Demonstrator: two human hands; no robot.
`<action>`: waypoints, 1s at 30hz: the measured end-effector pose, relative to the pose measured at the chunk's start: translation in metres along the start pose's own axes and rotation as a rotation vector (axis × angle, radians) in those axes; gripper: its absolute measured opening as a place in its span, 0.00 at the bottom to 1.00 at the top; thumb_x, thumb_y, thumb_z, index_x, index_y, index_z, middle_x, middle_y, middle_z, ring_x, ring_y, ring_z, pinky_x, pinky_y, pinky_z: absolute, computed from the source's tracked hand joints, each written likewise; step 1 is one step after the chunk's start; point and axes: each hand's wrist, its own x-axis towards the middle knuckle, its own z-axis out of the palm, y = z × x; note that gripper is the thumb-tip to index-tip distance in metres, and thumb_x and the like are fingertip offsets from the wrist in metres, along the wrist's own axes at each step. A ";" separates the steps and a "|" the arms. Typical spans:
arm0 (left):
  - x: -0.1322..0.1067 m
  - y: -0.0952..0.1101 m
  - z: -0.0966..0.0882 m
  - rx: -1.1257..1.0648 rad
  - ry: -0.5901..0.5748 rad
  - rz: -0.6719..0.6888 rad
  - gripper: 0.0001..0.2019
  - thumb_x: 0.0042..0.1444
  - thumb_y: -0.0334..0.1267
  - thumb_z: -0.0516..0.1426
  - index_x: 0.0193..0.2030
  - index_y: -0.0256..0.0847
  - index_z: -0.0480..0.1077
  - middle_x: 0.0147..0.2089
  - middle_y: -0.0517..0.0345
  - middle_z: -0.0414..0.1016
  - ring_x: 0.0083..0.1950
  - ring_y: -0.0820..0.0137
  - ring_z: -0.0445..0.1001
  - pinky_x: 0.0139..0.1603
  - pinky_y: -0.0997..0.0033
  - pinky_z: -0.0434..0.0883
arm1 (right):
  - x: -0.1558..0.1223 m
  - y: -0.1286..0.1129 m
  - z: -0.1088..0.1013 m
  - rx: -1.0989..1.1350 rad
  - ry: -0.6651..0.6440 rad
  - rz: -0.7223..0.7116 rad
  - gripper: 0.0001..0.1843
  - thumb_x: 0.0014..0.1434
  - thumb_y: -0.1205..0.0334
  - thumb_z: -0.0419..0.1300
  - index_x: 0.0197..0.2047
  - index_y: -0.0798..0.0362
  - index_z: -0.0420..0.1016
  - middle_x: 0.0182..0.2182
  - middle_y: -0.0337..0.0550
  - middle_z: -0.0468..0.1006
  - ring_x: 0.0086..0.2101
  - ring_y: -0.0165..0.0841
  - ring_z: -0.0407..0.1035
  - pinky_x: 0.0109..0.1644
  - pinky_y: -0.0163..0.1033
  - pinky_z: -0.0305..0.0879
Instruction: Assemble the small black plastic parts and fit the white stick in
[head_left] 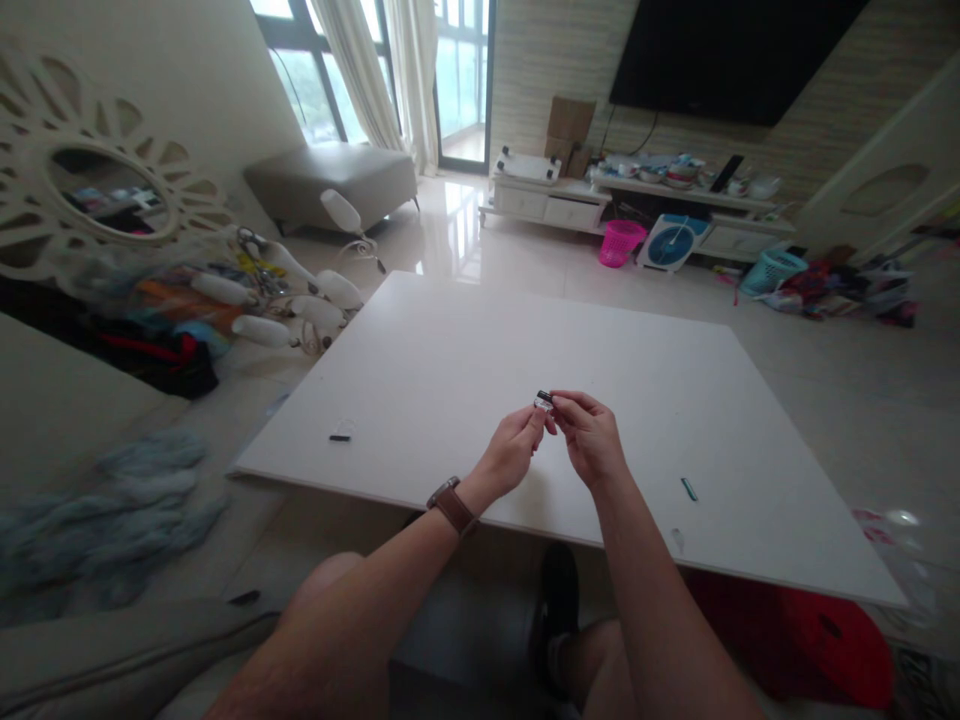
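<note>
Above the white table [465, 340], my two hands meet at a small black-and-silver piece [544, 398], too small to tell its kind. My left hand [517, 440], with a brown-strapped watch [451, 503] on its wrist, pinches it from below. The thumb and fingers of my right hand [589, 432] close on its upper right side. To the left on the tabletop lies a short black bar [340, 438] with a thin pale loop beside it. A narrow dark green strip [688, 489] lies to the right, with a small clear piece [678, 540] near the front edge.
A lamp with several white shades [319, 312] stands against the table's left side. Beyond the table are a grey bench [337, 175], a pink basket [621, 243] and a blue fan [673, 241]. A red round-ended object [832, 640] sits below the front right edge.
</note>
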 end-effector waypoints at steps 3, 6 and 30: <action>0.000 -0.001 -0.001 -0.026 -0.003 -0.009 0.23 0.66 0.54 0.46 0.30 0.39 0.68 0.21 0.65 0.56 0.25 0.74 0.55 0.29 0.72 0.55 | -0.001 0.002 0.000 -0.070 -0.029 -0.038 0.09 0.45 0.60 0.72 0.32 0.52 0.83 0.28 0.42 0.81 0.28 0.32 0.71 0.33 0.39 0.67; 0.000 -0.002 -0.001 -0.071 -0.003 -0.031 0.23 0.65 0.54 0.46 0.30 0.39 0.68 0.20 0.65 0.55 0.24 0.74 0.53 0.27 0.72 0.54 | -0.002 0.002 0.000 -0.099 -0.053 -0.069 0.09 0.47 0.59 0.71 0.33 0.52 0.83 0.30 0.42 0.81 0.29 0.33 0.71 0.34 0.40 0.67; 0.001 -0.003 0.000 -0.218 0.015 -0.023 0.25 0.63 0.59 0.48 0.28 0.39 0.65 0.19 0.67 0.53 0.21 0.77 0.51 0.23 0.73 0.50 | -0.007 -0.005 0.003 0.087 -0.170 0.091 0.10 0.49 0.62 0.62 0.33 0.51 0.84 0.32 0.43 0.82 0.30 0.34 0.71 0.35 0.39 0.67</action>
